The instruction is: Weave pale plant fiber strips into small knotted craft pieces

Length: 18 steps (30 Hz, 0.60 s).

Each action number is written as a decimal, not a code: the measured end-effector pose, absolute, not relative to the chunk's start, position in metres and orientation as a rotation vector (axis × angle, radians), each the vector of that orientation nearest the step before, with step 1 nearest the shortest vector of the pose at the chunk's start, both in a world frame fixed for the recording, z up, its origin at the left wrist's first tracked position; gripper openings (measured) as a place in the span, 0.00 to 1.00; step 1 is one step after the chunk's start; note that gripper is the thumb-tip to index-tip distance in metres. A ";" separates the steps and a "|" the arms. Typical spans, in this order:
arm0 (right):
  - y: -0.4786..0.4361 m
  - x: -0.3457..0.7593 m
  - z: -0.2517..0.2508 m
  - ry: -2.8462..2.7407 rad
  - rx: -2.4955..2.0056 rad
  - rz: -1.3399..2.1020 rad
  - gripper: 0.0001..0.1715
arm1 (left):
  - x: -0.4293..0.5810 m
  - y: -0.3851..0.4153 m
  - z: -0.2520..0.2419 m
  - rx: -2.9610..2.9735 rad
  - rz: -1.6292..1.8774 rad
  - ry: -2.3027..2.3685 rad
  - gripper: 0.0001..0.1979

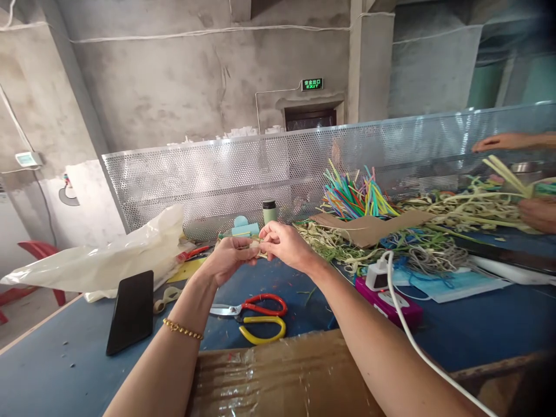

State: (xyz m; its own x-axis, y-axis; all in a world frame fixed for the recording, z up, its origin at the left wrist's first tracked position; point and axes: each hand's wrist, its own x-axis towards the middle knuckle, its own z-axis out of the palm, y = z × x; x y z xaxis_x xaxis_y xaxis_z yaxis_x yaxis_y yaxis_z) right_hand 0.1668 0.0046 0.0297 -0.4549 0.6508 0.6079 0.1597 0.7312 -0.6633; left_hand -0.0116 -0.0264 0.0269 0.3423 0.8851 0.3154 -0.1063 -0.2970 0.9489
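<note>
Left hand (pixel 230 256) and right hand (pixel 284 244), grips pinched closed on a small pale piece (pixel 254 245), beyond red-and-yellow-handled scissors (pixel 238 311).

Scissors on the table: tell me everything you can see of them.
The scissors lie flat on the blue table, short silvery metal blades pointing left, pivot visible. The loop handles, plastic-looking, stand apart: red farther, yellow nearer, beside the cardboard; contact there is unclear. The left forearm seems to hide the tip. No hand touches them.
</note>
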 end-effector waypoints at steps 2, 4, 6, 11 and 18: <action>0.004 0.167 0.030 -2.014 -0.622 0.661 0.09 | -0.011 -0.028 0.028 1.575 1.154 0.732 0.04; 0.004 0.167 0.029 -2.016 -0.633 0.669 0.09 | -0.010 -0.029 0.029 1.584 1.146 0.732 0.05; 0.003 0.167 0.029 -2.008 -0.660 0.671 0.09 | -0.009 -0.030 0.029 1.573 1.150 0.712 0.07; 0.000 0.168 0.030 -2.017 -0.686 0.705 0.11 | -0.010 -0.029 0.028 1.478 1.214 0.680 0.21; 0.001 0.169 0.031 -1.980 -0.646 0.812 0.12 | -0.012 -0.026 0.025 1.458 1.201 0.703 0.19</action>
